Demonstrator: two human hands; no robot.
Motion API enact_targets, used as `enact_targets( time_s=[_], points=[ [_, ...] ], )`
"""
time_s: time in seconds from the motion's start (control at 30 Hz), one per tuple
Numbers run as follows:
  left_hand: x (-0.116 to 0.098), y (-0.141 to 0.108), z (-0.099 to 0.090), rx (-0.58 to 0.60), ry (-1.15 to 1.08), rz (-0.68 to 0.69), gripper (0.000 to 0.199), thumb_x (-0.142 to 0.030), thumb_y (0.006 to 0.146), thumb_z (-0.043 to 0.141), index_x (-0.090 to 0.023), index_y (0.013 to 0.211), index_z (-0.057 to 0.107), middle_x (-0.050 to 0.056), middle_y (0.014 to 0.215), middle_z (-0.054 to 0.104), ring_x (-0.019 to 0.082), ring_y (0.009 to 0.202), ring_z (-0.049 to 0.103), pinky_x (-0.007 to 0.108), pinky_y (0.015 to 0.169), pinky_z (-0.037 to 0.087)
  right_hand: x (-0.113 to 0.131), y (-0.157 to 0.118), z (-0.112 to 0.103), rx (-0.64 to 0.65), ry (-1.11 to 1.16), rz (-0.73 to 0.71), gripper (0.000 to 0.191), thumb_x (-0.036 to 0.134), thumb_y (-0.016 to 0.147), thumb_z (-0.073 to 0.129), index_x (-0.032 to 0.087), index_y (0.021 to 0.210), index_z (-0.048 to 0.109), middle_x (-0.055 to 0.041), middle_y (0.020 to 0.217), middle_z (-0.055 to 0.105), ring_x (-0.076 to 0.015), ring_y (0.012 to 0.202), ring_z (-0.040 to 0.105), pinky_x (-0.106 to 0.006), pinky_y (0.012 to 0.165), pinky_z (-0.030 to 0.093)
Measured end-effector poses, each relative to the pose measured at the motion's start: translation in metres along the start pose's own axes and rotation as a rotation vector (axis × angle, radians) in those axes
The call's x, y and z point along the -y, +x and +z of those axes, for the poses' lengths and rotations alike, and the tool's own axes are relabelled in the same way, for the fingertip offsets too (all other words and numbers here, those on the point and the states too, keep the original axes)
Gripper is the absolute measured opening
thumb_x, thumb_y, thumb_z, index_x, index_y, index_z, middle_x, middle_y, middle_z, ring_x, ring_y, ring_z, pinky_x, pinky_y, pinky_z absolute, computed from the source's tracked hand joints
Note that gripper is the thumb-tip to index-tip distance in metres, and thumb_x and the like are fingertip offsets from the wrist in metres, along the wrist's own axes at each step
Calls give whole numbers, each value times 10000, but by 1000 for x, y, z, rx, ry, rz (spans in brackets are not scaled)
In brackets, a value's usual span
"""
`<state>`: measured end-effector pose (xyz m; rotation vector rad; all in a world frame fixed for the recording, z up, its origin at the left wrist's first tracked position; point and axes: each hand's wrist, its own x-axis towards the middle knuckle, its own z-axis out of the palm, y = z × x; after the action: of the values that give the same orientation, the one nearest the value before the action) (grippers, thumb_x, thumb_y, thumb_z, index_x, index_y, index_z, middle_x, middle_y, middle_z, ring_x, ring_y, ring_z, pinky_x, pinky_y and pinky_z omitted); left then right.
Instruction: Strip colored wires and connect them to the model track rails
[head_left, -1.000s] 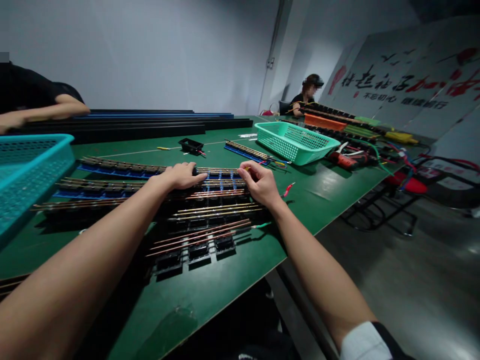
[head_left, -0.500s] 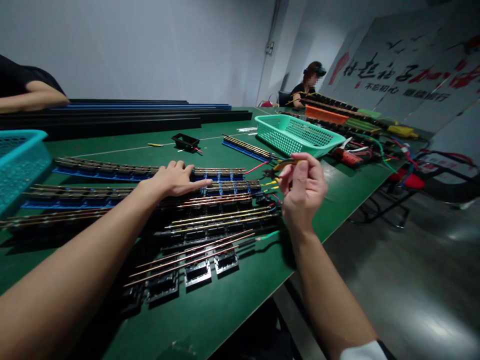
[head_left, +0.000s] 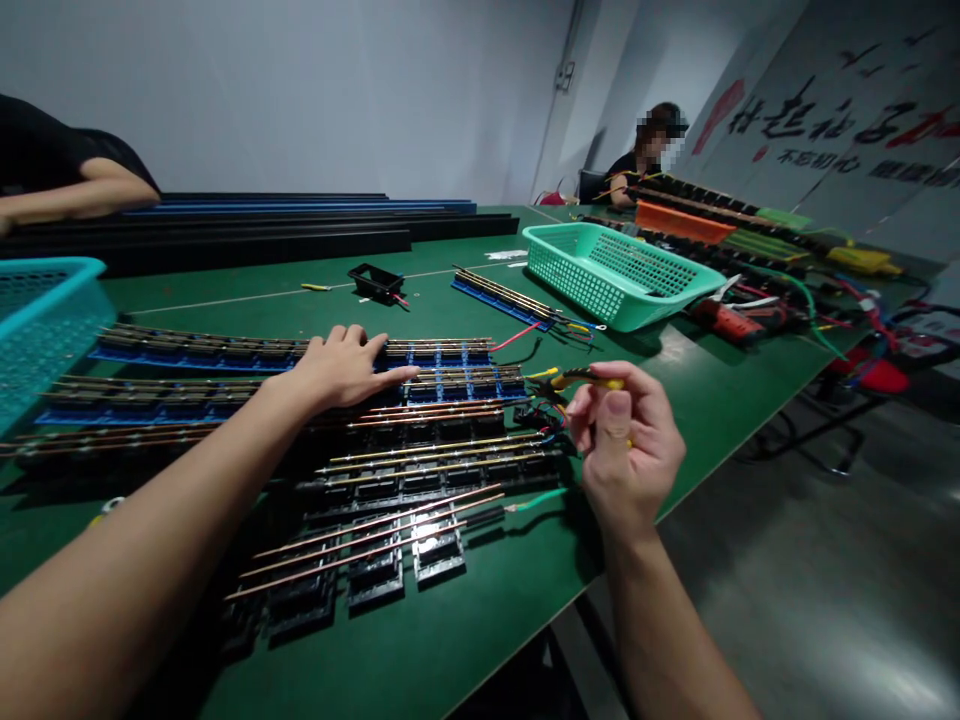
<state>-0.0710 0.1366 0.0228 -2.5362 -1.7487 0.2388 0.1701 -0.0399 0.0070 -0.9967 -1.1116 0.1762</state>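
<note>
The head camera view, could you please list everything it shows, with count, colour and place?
Table: one, green, under everything.
Rail strips on blue bases: a few rows, brass on blue, far side of the middle.
Rail strips on black bases: several rows, brass and copper on black, near edge.
Mint basket: one, right of centre.
Teal basket: one, left edge.
Long channels: a stack, black and blue, far side.
Small black tray: one, mid-table.
Other workers: one arm far left, one seated person at the far end.
Yellow-handled tool: one, in the right hand.
Left hand: flat on the blue-based strips.
Right hand: raised, pinching the tool.
</note>
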Motion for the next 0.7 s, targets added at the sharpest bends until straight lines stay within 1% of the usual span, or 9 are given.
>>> enact_targets(
  time_s=[0.1,0.17,0.3,0.37,0.43,0.57,0.7],
  points=[
    [0,-1,2,-16,3,-6,940,-852,858,189,-245,1541,411,200,1466,490,423,1347,430,561,1056,392,-4,-3,-3,75,-9,-29,202,378,963,599,305,1149,632,-4,774,637,-131,573,582,-263,490,464],
    [0,0,2,-21,-1,-8,932,-844,862,195,-242,1538,416,200,1465,490,425,1343,434,564,1057,388,-7,-3,-6,133,-5,-34,225,360,962,601,308,1180,617,-9,808,656,-139,614,611,-272,537,501],
    [0,-1,2,-14,1,-21,929,-839,863,207,-232,1530,430,201,1466,491,428,1338,437,569,1060,386,-14,1,-10,205,-11,-7,211,320,972,578,304,1182,594,-7,828,666,-137,629,621,-271,571,524],
    [0,-1,2,-11,1,-25,926,-840,861,207,-243,1536,421,194,1467,494,421,1337,444,560,1061,391,-16,1,-11,233,-39,13,181,313,963,590,302,1144,600,-2,817,660,-143,634,625,-272,565,523],
    [-1,-1,3,-8,1,-32,913,-832,867,207,-254,1548,400,187,1479,488,414,1351,437,553,1066,391,-18,0,-12,251,-94,1,143,313,941,623,299,1083,621,2,801,655,-148,624,619,-277,548,514],
    [0,-4,8,15,-47,-36,870,-766,912,186,-230,1584,317,181,1546,430,384,1428,379,528,1114,353,-16,-2,-12,326,-189,-133,96,286,899,683,289,991,657,-1,797,686,-146,602,611,-277,520,489],
    [0,-15,12,50,-115,-47,893,-746,917,157,-189,1611,219,153,1656,253,348,1523,233,497,1193,254,-11,0,-8,454,-190,-258,73,212,908,666,275,944,676,14,759,709,-127,581,616,-260,532,491]
  ],
)
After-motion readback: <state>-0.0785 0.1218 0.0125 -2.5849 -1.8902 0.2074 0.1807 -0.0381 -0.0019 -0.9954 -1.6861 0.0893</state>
